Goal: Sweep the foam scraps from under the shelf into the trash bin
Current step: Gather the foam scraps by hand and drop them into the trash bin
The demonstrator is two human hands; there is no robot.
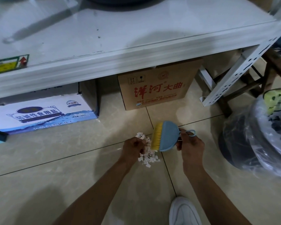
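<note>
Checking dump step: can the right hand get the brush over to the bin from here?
Probably yes: the right hand grips the brush, and the bare floor leaves the way to the trash bin free.

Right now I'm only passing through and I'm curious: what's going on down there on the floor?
A person is gathering a pile of white foam scraps on the tiled floor in front of the shelf. The right hand grips a small blue brush against the pile; the left hand cups the other side. The lined trash bin stands to the right.
</note>
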